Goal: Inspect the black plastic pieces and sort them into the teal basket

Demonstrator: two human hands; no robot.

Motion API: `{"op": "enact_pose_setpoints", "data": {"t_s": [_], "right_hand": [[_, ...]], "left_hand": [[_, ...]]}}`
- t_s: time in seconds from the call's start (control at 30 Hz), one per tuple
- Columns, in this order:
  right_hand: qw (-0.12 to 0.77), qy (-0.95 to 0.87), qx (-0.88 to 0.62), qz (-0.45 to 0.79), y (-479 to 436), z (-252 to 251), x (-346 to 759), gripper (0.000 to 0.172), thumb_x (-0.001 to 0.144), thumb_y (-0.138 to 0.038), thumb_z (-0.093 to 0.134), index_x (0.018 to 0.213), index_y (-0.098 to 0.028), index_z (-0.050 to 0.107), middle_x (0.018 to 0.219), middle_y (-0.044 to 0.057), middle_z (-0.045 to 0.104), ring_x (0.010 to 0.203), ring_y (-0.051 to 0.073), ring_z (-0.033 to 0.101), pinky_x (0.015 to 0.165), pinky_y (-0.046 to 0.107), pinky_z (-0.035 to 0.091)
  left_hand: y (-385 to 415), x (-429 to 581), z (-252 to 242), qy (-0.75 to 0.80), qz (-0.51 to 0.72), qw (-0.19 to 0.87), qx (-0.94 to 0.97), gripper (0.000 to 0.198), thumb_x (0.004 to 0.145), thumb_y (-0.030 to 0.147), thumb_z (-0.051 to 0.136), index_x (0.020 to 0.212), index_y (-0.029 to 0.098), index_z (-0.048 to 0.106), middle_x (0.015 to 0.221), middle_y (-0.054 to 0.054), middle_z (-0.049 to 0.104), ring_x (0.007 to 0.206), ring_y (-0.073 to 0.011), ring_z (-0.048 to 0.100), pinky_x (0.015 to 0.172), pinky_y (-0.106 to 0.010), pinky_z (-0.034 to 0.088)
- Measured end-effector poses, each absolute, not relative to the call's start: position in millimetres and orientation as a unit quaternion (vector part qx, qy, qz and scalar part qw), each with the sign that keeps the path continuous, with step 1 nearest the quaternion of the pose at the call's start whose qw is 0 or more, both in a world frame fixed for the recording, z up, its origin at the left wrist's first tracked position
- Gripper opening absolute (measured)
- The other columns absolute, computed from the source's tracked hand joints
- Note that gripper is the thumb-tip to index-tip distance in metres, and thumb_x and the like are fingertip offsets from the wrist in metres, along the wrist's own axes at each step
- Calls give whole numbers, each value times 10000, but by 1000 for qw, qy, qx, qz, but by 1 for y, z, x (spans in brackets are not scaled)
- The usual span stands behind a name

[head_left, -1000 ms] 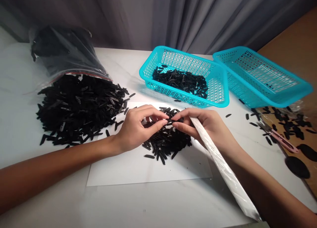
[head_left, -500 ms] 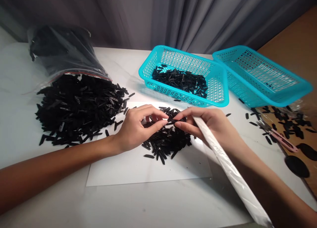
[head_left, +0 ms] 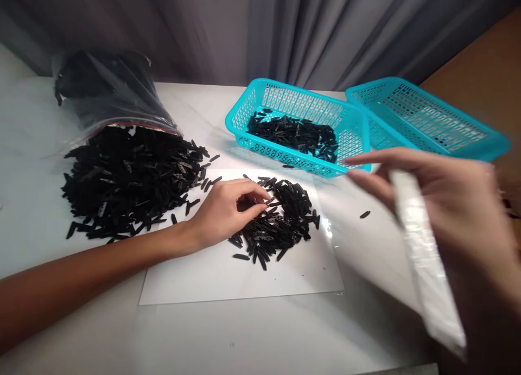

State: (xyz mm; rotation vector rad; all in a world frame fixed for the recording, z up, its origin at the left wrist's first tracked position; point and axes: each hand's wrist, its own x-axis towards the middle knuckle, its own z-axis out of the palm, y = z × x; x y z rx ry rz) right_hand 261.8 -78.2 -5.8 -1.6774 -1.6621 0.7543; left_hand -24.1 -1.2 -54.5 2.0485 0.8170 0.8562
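Left hand's got one, right hand's over by the basket

Elbow room first: white stone-look tabletop [head_left: 195, 331] runs along the near edge of the flat white rectangular sheet [head_left: 244, 283], plus a decent stretch off its right edge, where one stray slim black sliver [head_left: 365, 214] lies. Tighter up top — a turquoise perforated plastic basket [head_left: 240, 102] sits just beyond the sheet's far edge, with a second matching turquoise basket [head_left: 431, 114] right beside it. Over left, a big black heap of slivers [head_left: 130, 185] sits at the mouth of a clear plastic bag [head_left: 109, 93].

Now the fingers. Left hand [head_left: 226, 212]: thumb and forefinger pinch a small slim black piece [head_left: 269, 200] right at the tips, by the loose black pile [head_left: 293, 201] on the sheet. Right hand [head_left: 448, 196] is blurry: fingertips narrowly apart around the first basket's near right corner — can't tell if they grip or touch anything. A long white plastic-wrapped stick [head_left: 423, 261] is lodged in that hand, slanting down.
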Motion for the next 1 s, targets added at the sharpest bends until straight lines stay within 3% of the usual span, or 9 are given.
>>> {"op": "enact_pose_setpoints", "data": {"t_s": [0.03,0.13,0.2,0.33,0.47,0.63,0.77,1.0], "right_hand": [[341,-616,-648,288,-73,9,235,184,850,-444,736,957,-295,741,625,-7,537,551,152,442,504,297,307],[329,-508,-548,576,-63,14,178,268,850,-398,727,1069,-244,716,830,28,653,710,170,580,628,306,458],[369,-402,-492,678,-63,0,164,271,881,-357,684,1113,-218,699,948,62,698,828,180,636,764,330,514],[415,-290,-427,749,-67,-10,167,261,921,-268,627,1165,-198,691,1159,104,721,1100,225,668,1053,398,477],[413,-253,-421,767,-69,-5,171,246,926,-212,624,1158,-202,708,1230,90,713,1218,233,629,1150,417,417],[412,-222,-447,762,-68,-9,169,342,861,-131,683,1200,-169,697,1262,107,706,1245,238,622,1146,383,433],[407,-231,-444,764,-68,-14,169,326,864,-150,710,1189,-170,706,1234,93,720,1118,178,690,1061,287,506],[441,-362,-486,662,-69,-26,172,209,865,-268,764,1059,-192,753,931,49,774,874,153,747,841,249,592]], "left_hand": [[-1,-24,-53,317,342,373,802,116,824,138,740,929,182,722,881,-14,733,760,-118,671,679,-227,527],[-2,-26,-49,288,380,341,810,171,825,200,762,980,175,694,922,-32,718,829,-139,656,730,-258,524],[-3,-27,-48,243,399,325,822,190,831,206,759,1000,168,681,909,-39,706,853,-155,646,778,-291,527],[-4,-28,-49,206,388,311,843,262,854,201,740,1108,161,691,947,-65,666,909,-176,626,824,-324,534],[-3,-28,-52,229,374,285,852,242,841,211,764,1077,168,730,972,-71,657,932,-191,602,840,-339,515],[-2,-27,-52,220,396,288,844,69,854,186,754,915,154,747,887,-53,697,876,-169,613,807,-311,507],[-3,-27,-51,231,413,294,831,61,850,193,764,879,151,731,809,-28,726,787,-148,618,744,-286,502],[-3,-25,-51,285,420,312,803,94,809,205,804,834,156,728,776,-15,728,737,-131,630,707,-267,491]]}}
